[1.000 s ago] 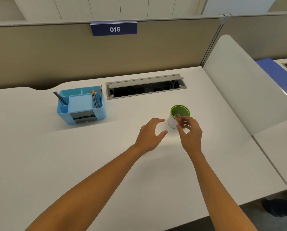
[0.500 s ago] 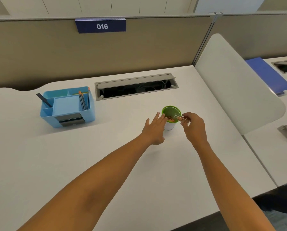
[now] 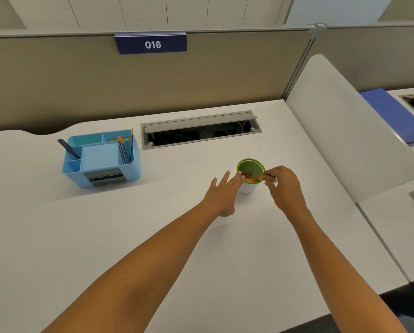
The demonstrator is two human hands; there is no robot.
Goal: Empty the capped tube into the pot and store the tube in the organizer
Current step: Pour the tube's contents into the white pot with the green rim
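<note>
Right hand pinches clear tube, long axis near level, mouth end over green-rimmed pot. Left hand open, fingers touching pot's left side. Blue organizer well left; left hand nearer.

Bright even overhead light, soft shadows, wide-angle bending at edges, tube perhaps slightly blurred

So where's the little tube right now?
In the head view, the tube is in the right hand, tipped sideways over the green-rimmed pot, right of centre on the desk. The left hand touches the pot's other side.
</note>
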